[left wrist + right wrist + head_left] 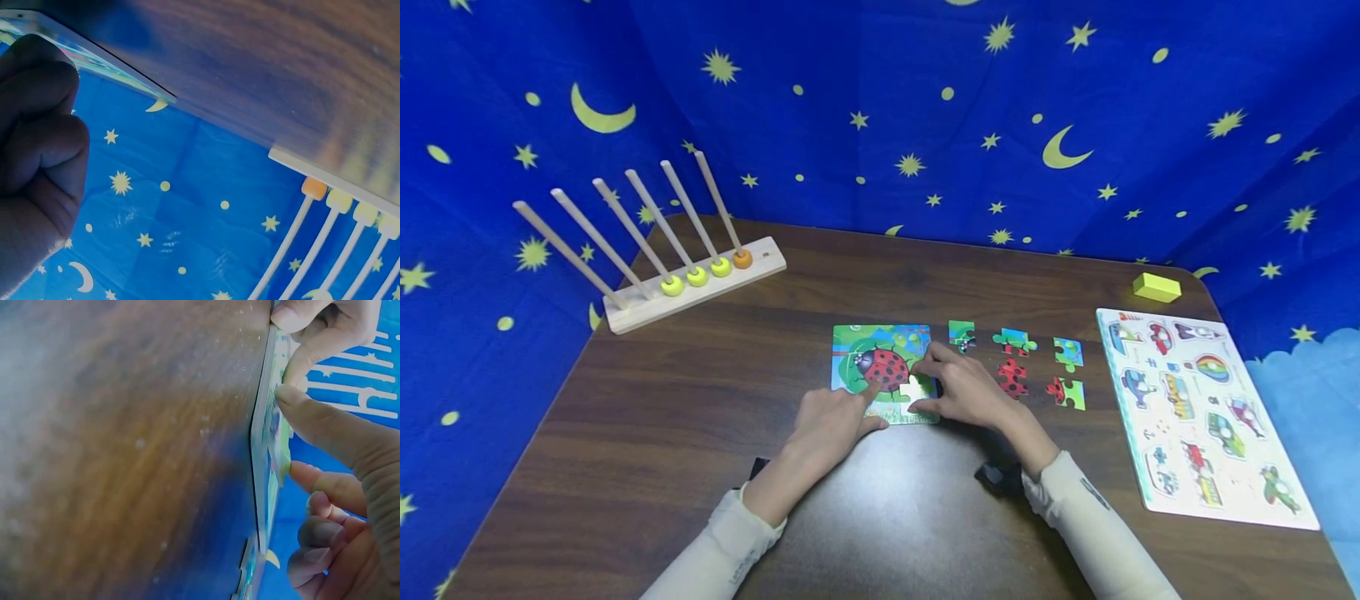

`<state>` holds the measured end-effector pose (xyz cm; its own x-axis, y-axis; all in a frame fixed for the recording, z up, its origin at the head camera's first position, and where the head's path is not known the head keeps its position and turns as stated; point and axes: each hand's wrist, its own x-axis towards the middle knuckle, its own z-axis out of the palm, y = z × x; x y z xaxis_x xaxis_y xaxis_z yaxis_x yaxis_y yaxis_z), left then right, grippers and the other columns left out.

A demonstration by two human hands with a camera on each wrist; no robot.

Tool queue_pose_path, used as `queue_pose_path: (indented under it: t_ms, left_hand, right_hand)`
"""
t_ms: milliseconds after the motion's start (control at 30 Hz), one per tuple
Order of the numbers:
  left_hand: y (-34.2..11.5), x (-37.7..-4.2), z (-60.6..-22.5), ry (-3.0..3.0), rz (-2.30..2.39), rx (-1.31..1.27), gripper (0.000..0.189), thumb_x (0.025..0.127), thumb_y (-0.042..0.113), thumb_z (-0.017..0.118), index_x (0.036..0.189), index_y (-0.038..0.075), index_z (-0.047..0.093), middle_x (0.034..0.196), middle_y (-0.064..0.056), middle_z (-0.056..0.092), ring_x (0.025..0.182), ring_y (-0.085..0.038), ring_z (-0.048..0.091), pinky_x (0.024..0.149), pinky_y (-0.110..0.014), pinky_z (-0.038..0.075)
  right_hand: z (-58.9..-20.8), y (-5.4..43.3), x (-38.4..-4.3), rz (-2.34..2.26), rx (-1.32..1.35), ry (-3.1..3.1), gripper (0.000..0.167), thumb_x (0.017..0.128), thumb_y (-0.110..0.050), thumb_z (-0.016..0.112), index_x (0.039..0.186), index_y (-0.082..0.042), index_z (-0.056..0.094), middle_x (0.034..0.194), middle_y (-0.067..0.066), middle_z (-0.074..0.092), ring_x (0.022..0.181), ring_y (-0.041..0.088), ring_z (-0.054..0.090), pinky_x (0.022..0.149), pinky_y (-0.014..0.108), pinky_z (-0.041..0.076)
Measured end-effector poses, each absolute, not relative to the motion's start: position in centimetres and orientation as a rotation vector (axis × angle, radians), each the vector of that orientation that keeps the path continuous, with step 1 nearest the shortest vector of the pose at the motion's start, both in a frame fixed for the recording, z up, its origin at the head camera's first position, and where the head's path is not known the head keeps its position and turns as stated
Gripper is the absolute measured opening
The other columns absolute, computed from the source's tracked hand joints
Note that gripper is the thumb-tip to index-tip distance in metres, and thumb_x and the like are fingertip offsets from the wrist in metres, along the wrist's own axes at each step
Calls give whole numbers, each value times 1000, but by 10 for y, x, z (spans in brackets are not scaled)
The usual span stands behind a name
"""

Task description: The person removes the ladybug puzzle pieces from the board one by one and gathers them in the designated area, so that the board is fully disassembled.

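A square ladybug jigsaw puzzle (880, 367) lies on the table between the hands. My left hand (831, 425) steadies it, index finger on the picture and thumb at the front edge; the remaining fingers are curled in the left wrist view. At the puzzle's right side, my right hand (966, 387) pinches a puzzle piece (914, 390) between thumb and index finger. That piece looks pale with glare in the head view and slightly tilted in the right wrist view. Several loose pieces lie right of the puzzle, among them a red spotted piece (1012, 379) and a green-blue piece (961, 333).
A wooden peg stand (700, 292) with yellow and orange beads is at the back left. On the right lies a white knob-puzzle board (1172, 425) with vehicle pictures, a yellow block (1157, 287) behind it. A blue star-patterned curtain (880, 108) hangs behind the table.
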<state>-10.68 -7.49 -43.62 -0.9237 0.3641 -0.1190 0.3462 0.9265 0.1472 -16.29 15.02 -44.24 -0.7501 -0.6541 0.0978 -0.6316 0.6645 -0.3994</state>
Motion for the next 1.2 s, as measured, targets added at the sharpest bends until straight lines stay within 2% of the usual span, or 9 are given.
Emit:
queue_pose_path:
  t_ms: [300,533,667,833,967,1200]
  left_hand:
    - [-75,-108,-434,2904,209,530,65,91,62,57,145,25,54,48,7,27,49,-11,23,44,-27,22]
    - [-75,-108,-434,2929,196,545,65,90,62,58,143,25,55,47,6,33,47,-12,32,44,-28,28]
    - [-75,-108,-435,2927,203,540,65,91,62,58,144,25,54,47,5,34,47,-12,32,44,-28,28]
    - [-74,-107,-437,2920,203,534,65,91,63,57,145,27,53,47,5,33,46,-12,31,44,-29,28]
    - [-74,-108,-438,2922,207,529,65,90,63,57,144,27,53,47,5,32,47,-12,28,43,-29,28]
    - [-76,-107,-437,2941,224,537,64,91,62,58,143,26,55,47,4,35,46,-13,33,44,-29,30]
  right_hand:
    - [-440,154,-154,-638,-1042,2851,55,74,-40,87,118,-10,72,96,-2,50,69,7,41,56,20,34]
    - [-442,156,-150,-714,-997,2827,61,75,-41,87,125,-12,69,98,-2,49,68,8,40,53,20,33]
    - [-443,154,-154,-712,-988,2779,63,76,-42,86,129,-14,67,98,-1,50,72,8,40,58,23,34]
    - [-445,151,-159,-673,-962,2724,63,76,-44,85,129,-15,68,98,-3,50,74,8,40,65,28,33]
    - [-445,151,-161,-658,-962,2705,62,76,-43,85,128,-15,68,98,-3,51,73,8,39,60,24,31]
    - [-444,149,-161,-636,-1057,2733,60,76,-44,85,124,-11,71,95,-3,50,68,6,38,56,20,27]
